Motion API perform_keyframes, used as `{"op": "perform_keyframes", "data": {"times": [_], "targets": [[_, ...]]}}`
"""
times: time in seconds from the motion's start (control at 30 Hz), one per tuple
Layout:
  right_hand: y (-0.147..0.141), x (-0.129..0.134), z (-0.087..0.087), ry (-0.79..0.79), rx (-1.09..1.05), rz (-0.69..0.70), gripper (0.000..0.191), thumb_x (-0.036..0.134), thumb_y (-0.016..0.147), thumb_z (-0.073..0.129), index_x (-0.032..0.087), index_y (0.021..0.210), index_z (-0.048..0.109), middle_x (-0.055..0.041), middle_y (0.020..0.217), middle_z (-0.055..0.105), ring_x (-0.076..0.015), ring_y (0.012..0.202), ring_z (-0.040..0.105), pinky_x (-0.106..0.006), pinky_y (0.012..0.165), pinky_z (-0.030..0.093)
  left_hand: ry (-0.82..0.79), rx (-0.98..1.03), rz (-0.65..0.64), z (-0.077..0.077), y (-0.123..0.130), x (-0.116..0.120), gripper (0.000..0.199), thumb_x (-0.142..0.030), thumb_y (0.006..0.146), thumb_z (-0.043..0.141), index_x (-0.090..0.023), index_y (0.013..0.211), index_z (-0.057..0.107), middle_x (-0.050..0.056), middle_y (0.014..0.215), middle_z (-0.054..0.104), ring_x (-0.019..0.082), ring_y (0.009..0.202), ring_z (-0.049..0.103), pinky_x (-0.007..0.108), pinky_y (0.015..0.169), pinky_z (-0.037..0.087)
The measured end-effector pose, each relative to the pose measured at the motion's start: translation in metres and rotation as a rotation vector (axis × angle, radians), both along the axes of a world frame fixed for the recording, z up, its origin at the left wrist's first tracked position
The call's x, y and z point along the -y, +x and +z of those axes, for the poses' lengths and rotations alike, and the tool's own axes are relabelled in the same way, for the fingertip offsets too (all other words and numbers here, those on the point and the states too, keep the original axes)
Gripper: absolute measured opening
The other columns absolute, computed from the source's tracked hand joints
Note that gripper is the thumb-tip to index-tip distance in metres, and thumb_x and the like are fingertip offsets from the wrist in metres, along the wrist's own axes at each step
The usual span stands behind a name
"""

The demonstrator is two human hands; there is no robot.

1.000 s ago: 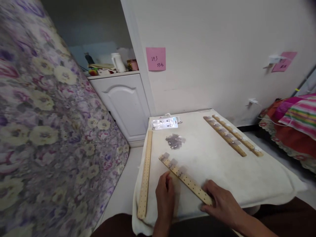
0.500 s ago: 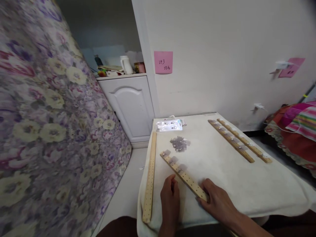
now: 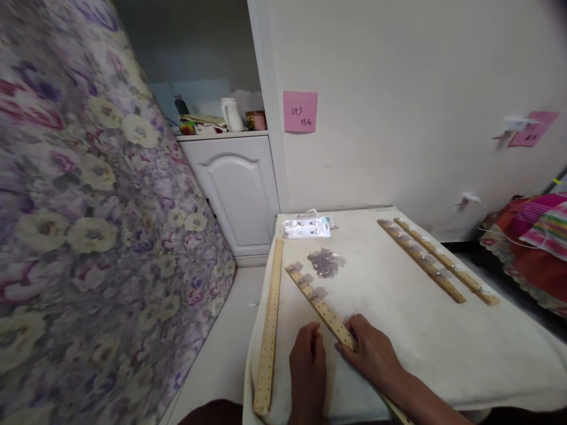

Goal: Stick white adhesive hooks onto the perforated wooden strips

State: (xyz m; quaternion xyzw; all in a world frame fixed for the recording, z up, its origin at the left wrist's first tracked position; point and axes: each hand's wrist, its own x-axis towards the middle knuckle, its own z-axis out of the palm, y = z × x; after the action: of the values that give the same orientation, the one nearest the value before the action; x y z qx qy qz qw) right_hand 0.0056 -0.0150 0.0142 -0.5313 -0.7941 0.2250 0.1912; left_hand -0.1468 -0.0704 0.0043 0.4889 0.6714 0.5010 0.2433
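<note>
My right hand (image 3: 376, 357) is wrapped round a pale wooden strip with rows of holes (image 3: 328, 316), which lies slantwise on the cloth. Near its far end, several small pieces with clear plastic squares (image 3: 305, 281) are fixed along it. Just left of the strip is my left hand (image 3: 308, 360), its fingers curled together; anything in them is hidden. Beyond the strip lies a loose pile of similar clear plastic pieces (image 3: 325, 262). A bare perforated wooden strip (image 3: 269, 330) runs along the left edge of the table.
Two wooden strips bearing small pieces, one darker (image 3: 416, 255) and one lighter (image 3: 452, 265), lie on the right of the cloth-covered table (image 3: 425, 366). A clear blister pack (image 3: 305, 228) sits at the back. A flowered curtain (image 3: 110, 236) hangs at left; a wall (image 3: 376, 118) stands behind.
My right hand and the held strip's near part have shifted left and slightly away from me. My left hand stays curled beside the strip. The view has shifted slightly.
</note>
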Motion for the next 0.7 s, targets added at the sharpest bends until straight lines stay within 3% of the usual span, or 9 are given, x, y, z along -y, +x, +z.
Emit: {"op": "perform_keyframes", "data": {"times": [0.17, 0.27, 0.37, 0.53, 0.7], "targets": [[0.01, -0.021, -0.001, -0.085, -0.196, 0.051, 0.019, 0.041, 0.082, 0.054, 0.022, 0.086, 0.055, 0.0015, 0.071, 0.06, -0.0163, 0.063, 0.056, -0.028, 0.059, 0.04, -0.005, -0.02, -0.003, -0.001, -0.002, -0.003, 0.024, -0.028, 0.087, 0.044, -0.019, 0.103, 0.059, 0.007, 0.098, 0.065, 0.02, 0.09, 0.061, 0.034, 0.083, 0.048], [0.012, -0.057, -0.002, -0.057, -0.365, 0.054, 0.017, 0.036, 0.084, 0.05, 0.02, 0.085, 0.058, 0.0005, 0.07, 0.058, -0.0162, 0.065, 0.055, -0.027, 0.061, 0.043, -0.023, -0.025, -0.002, 0.001, -0.002, -0.005, 0.024, -0.028, 0.087, 0.044, -0.019, 0.103, 0.06, 0.007, 0.096, 0.065, 0.021, 0.088, 0.061, 0.034, 0.081, 0.049], [0.004, -0.098, -0.007, -0.094, -0.494, -0.04, 0.02, 0.036, 0.081, 0.05, 0.02, 0.089, 0.059, -0.0003, 0.074, 0.06, -0.0162, 0.062, 0.057, -0.029, 0.059, 0.046, -0.044, -0.026, -0.014, 0.003, -0.001, -0.008, 0.024, -0.029, 0.087, 0.044, -0.02, 0.101, 0.061, 0.007, 0.094, 0.066, 0.021, 0.085, 0.062, 0.034, 0.079, 0.049], [-0.02, -0.146, -0.019, -0.115, -0.532, -0.125, 0.029, 0.04, 0.081, 0.047, 0.019, 0.099, 0.056, -0.0014, 0.081, 0.06, -0.0139, 0.053, 0.058, -0.027, 0.051, 0.046, -0.06, -0.044, -0.016, 0.001, 0.001, -0.013, 0.025, -0.032, 0.087, 0.044, -0.021, 0.099, 0.063, 0.007, 0.093, 0.067, 0.021, 0.086, 0.063, 0.032, 0.078, 0.05], [-0.032, -0.162, -0.024, -0.06, -0.488, -0.186, 0.027, 0.037, 0.075, 0.055, 0.021, 0.097, 0.061, 0.0003, 0.079, 0.061, -0.0161, 0.065, 0.056, -0.03, 0.065, 0.044, -0.044, -0.055, 0.05, -0.008, 0.004, -0.017, 0.025, -0.035, 0.087, 0.044, -0.023, 0.094, 0.064, 0.006, 0.09, 0.068, 0.02, 0.084, 0.063, 0.03, 0.078, 0.049]]}}
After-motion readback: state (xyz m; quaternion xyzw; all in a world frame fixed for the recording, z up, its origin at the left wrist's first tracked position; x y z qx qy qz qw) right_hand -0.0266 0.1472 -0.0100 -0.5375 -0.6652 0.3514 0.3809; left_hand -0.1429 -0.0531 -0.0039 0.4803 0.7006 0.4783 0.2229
